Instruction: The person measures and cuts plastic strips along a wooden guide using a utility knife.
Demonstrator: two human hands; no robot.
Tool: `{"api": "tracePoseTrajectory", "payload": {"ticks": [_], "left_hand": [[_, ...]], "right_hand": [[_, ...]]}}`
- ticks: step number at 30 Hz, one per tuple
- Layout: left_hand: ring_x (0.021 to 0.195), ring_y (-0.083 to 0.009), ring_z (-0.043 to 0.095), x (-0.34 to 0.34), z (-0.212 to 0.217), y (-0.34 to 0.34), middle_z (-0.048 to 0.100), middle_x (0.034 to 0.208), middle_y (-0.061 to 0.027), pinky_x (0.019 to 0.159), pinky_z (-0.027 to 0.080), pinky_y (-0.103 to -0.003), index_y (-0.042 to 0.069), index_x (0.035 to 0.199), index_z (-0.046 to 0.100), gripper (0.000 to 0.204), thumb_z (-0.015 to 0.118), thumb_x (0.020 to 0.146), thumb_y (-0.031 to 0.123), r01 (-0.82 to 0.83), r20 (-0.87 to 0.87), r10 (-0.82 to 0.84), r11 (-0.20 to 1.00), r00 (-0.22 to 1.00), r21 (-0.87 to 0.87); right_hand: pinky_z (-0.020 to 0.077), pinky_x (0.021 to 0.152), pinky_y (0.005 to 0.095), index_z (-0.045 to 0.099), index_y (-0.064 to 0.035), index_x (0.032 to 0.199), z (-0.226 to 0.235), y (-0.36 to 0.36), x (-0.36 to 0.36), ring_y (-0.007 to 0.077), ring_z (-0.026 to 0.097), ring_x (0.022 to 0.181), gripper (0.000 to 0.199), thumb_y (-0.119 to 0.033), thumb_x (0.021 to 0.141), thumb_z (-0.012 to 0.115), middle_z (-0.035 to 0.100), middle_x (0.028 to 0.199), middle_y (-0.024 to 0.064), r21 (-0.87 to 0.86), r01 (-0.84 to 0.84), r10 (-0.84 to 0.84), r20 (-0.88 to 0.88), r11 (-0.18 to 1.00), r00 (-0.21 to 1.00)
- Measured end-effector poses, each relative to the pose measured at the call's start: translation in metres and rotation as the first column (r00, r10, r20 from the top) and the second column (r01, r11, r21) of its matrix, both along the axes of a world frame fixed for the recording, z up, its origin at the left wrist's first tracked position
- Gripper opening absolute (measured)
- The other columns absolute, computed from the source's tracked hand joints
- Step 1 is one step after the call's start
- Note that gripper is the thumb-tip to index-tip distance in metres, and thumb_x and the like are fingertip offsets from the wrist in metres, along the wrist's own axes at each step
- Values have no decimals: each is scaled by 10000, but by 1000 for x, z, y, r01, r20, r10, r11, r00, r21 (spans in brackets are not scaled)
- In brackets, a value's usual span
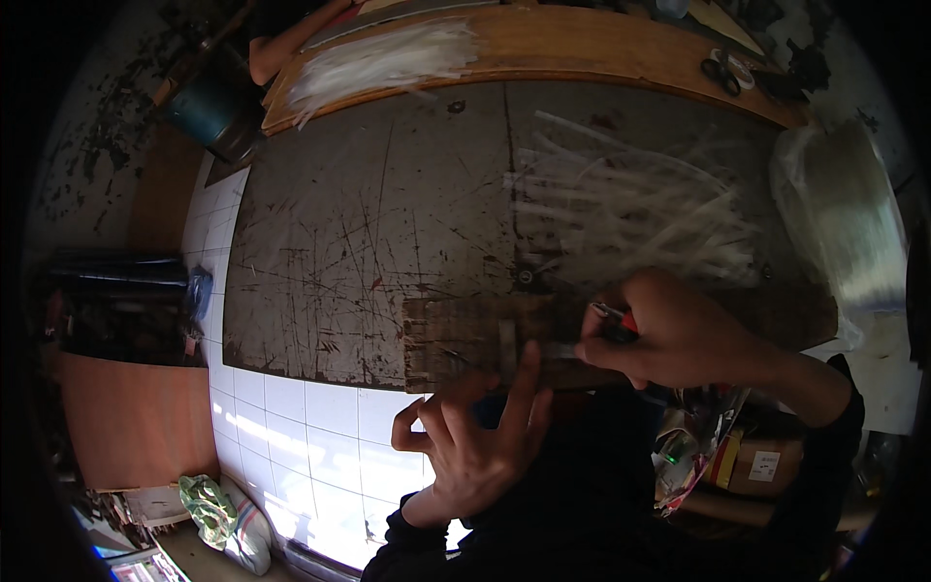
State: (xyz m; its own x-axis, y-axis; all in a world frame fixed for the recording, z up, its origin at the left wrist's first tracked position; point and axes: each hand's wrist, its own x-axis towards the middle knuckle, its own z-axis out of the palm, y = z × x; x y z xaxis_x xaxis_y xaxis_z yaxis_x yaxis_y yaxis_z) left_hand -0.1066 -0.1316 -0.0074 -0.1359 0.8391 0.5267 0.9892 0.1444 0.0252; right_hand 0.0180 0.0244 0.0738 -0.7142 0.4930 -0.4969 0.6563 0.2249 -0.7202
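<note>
Along the near edge of the worktable lies a worn wooden board [475, 315]. My left hand [475, 432] is at its near edge, fingers apart, one finger stretched onto the board beside a short pale strip [507, 339]. I cannot tell whether that finger presses on anything. To the right, my right hand [679, 335] is closed round a small tool with a metal tip and a red and black handle [621, 318]; its exact kind is hidden by the fingers. A pale, translucent strip [562, 350] shows between the right fingertips and the board.
A loose heap of translucent strips [630, 209] covers the table's far right. More strips [388, 63] lie on a wooden bench [572, 44] beyond, with black scissors [720, 73]. A clear plastic-wrapped bundle [839, 223] stands right. Another person's arm [291, 44] is at far left.
</note>
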Motion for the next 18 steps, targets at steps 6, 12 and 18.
{"api": "tracePoseTrajectory", "payload": {"ticks": [6, 12, 18], "left_hand": [[868, -212, 421, -8, 2, -3, 416, 909, -57, 801, 200, -451, 197, 1138, 619, 449, 682, 723, 357, 67, -195, -76, 996, 978, -50], [855, -215, 433, -10, 6, -2, 422, 917, -63, 798, 204, -446, 132, 1134, 619, 462, 714, 702, 266, 107, -264, -126, 990, 956, -87], [768, -172, 429, -16, 5, 2, 444, 814, -10, 799, 215, -451, 146, 1088, 648, 343, 549, 846, 369, 81, -397, -98, 995, 913, -59]], "right_hand": [[398, 449, 232, 599, -24, 773, 14, 8, 44, 66, 546, 482, 132, -148, 808, 626, 580, 570, 4, -50, 83, -80, 56, 995, 995], [412, 511, 236, 611, -54, 759, 8, 16, 153, 71, 528, 491, 141, -180, 775, 673, 586, 589, 7, 65, 324, -328, 58, 944, 943], [339, 407, 230, 616, -64, 709, 22, 29, 219, 62, 504, 492, 163, -169, 688, 740, 561, 552, 8, 202, 568, -602, 291, 798, 743]]}}
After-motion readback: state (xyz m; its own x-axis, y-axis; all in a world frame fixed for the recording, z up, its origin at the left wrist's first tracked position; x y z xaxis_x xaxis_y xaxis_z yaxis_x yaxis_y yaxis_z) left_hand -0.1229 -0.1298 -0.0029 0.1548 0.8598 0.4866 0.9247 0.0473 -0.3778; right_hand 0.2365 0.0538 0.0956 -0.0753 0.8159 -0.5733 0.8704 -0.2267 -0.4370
